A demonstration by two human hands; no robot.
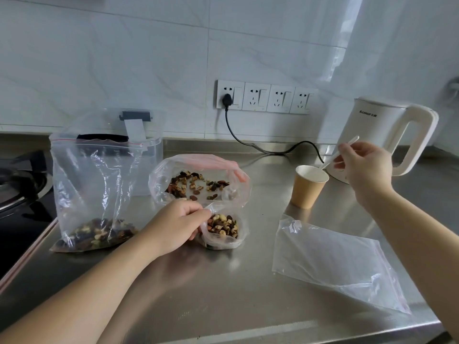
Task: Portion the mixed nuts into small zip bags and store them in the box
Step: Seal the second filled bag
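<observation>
Three nut-filled zip bags and one empty bag [335, 259] (lying flat) on the desk [223, 294]; left hand [173, 227] pinches the smallest bag [223, 229], right hand [362, 165] grips a white spoon [344, 151] over one paper cup [309, 186].

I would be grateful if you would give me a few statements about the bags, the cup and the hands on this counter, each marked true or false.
1. The left hand grips the small bag of nuts. True.
2. The right hand holds a metal fork. False: it holds a white plastic spoon at the paper cup.
3. The paper cup lies tipped on its side. False: it stands upright.
4. The flat bag at the right holds no nuts. True.
5. The kettle stands left of the large standing bag. False: it is at the far right.
</observation>
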